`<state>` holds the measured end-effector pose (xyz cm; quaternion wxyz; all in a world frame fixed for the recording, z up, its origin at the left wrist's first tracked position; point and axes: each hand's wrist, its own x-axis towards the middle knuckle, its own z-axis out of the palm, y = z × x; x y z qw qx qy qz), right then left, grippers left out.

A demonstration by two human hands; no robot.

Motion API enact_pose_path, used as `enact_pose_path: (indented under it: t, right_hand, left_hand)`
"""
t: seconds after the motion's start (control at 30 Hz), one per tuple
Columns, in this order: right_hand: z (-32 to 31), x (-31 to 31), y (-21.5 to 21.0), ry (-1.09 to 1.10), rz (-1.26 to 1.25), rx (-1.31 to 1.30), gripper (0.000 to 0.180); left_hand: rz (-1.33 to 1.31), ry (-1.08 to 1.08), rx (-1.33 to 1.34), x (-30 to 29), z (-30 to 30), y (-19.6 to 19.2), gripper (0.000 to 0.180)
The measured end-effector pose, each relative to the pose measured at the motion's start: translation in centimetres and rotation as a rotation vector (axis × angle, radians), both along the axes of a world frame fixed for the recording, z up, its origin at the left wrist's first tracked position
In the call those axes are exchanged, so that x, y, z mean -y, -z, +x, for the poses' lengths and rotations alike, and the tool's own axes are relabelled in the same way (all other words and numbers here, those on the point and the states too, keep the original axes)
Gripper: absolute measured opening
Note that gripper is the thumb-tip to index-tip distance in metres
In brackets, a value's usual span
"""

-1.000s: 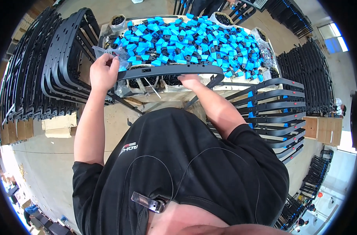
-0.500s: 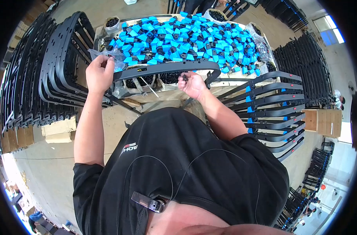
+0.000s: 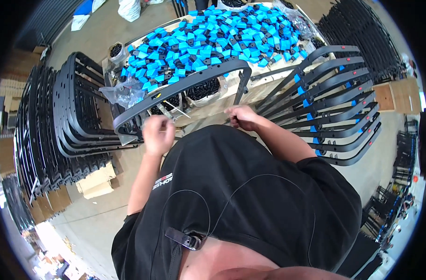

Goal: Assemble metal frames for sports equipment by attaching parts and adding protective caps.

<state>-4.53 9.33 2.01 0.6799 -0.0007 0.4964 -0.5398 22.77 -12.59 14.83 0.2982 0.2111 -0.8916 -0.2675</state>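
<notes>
A black U-shaped metal frame (image 3: 185, 83) stands in front of me at the table's near edge, its top bar slanting from lower left to upper right. Beside its left corner is my left hand (image 3: 158, 134), smeared by motion, so its fingers cannot be read. My right hand (image 3: 243, 117) is closed below the frame's right corner, near its right leg; what its fingers hold, if anything, is hidden. Just behind the bar sit a bag of small black parts (image 3: 202, 91) and a second bag of black parts (image 3: 170, 104) with a thin pale rod across it.
Blue-and-black plastic pieces (image 3: 213, 42) are heaped over the table. A clear plastic bag (image 3: 124, 93) lies at its left corner. Similar black frames (image 3: 77, 102) stand in rows on the left. Frames with blue pieces (image 3: 334, 112) stand close on my right. Flattened cardboard (image 3: 96, 181) lies on the floor.
My left hand has come down and right from the plastic bag to the frame's left corner. My right hand has lowered and moved right, its fingers now more curled. The view has shifted.
</notes>
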Motion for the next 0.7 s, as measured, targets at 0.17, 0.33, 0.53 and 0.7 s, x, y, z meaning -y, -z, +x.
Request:
enact_pose_path:
  t: [0.17,0.33,0.53,0.7]
  right_hand:
    - [0.6,-4.0,0.1,0.207,0.208,-0.073,0.027]
    - [0.0,-7.5,0.4,0.204,0.162,-0.103,0.038]
    - [0.5,-10.8,0.6,0.191,0.296,-0.232,0.046]
    - [1.0,-14.5,3.3,0.339,0.395,-0.249,0.020]
  left_hand:
    - [0.321,-0.087,0.398,2.7,-3.8,7.3,0.028]
    - [0.133,-0.172,0.845,6.9,-9.5,8.7,0.056]
    - [0.150,-0.076,1.119,8.0,-13.2,7.6,0.067]
    - [0.047,-0.050,1.150,8.5,-13.8,9.0,0.061]
